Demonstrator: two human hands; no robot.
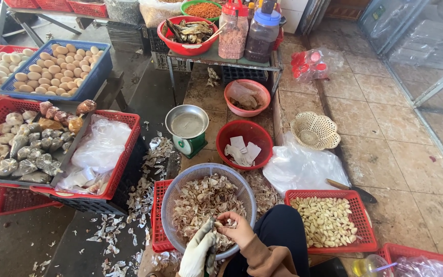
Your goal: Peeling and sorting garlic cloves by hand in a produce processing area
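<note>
Two hands are kept over the basket [180, 192]: gloved left hand [197, 254] clenched on a knife [211, 256], right hand [238, 229] pinching a garlic clove [227, 222]. Fingertips could get nicked if it slips.

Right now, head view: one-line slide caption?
Both hands peel garlic over a skin-filled basket, beside a red tray of cloves.

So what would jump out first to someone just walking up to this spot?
Probably the two hands at the bottom: the gloved left hand and bare right hand meet over a round grey basket heaped with papery garlic skins. Just right of it sits a red tray of peeled cloves, and up at far left a blue crate of eggs catches the light.
</note>
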